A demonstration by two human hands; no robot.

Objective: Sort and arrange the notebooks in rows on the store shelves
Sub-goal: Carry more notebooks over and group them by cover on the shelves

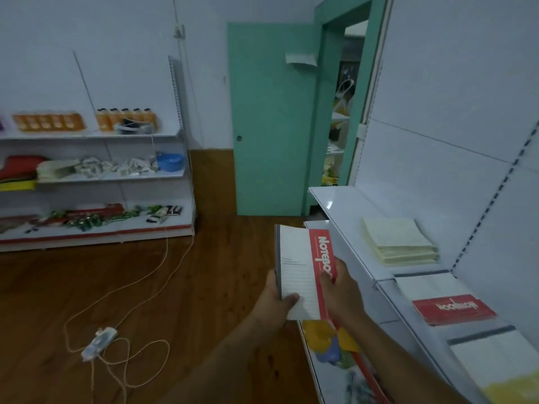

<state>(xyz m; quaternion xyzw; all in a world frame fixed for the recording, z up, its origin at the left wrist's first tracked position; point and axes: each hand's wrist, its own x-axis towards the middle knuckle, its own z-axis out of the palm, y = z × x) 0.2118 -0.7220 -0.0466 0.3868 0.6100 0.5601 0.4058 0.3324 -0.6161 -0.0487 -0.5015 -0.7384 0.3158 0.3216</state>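
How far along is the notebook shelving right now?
Partly done: a cream notebook stack, a red notebook and white pads already lie in a row on the white shelf. In hand: left hand and right hand hold one red-and-white notebook, not yet placed.

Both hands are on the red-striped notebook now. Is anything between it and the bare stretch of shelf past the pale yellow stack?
Nothing visible blocks it. The notebook, held by the left hand and right hand, hangs just off the shelf edge; the pale yellow stack lies nearer, beside the path.
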